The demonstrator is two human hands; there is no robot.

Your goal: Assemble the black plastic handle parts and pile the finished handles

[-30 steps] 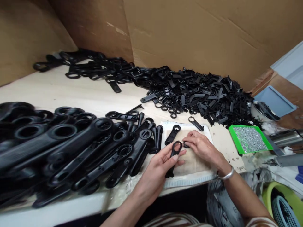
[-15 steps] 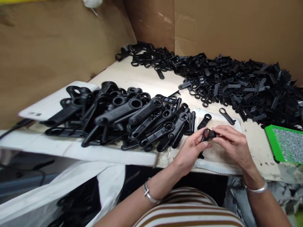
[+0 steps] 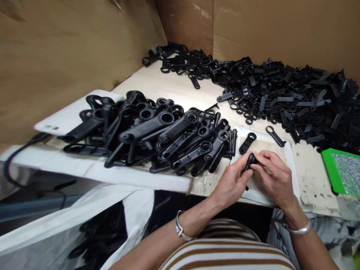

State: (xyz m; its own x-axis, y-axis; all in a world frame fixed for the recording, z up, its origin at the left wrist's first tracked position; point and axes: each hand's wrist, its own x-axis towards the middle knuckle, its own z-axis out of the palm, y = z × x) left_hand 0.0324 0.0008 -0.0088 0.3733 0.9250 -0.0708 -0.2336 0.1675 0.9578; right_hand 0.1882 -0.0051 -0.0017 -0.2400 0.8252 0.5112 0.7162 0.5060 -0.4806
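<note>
My left hand (image 3: 228, 182) is closed around a black plastic handle (image 3: 249, 161), with its ring end up between thumb and fingers. The fingertips of my right hand (image 3: 275, 175) are closed at that ring end, on a small black ribbed piece that they now mostly hide. Both hands meet over a pale mat (image 3: 287, 165) at the bench's front edge. Just beyond them lies a black half-shell handle (image 3: 248, 143). To its right rests a flat black cover with a ring end (image 3: 275, 136).
Many black handles are heaped (image 3: 146, 131) on the left. A large pile of small black parts (image 3: 295, 93) lies along the back right. A green tray (image 3: 333, 170) of small metal pieces stands at the right. Cardboard walls (image 3: 281, 30) enclose the bench; a white bag (image 3: 137, 210) hangs below.
My right fingers have brought the small ribbed piece against the handle's ring end, and the handle has turned in my left hand. The whole view has shifted slightly.
</note>
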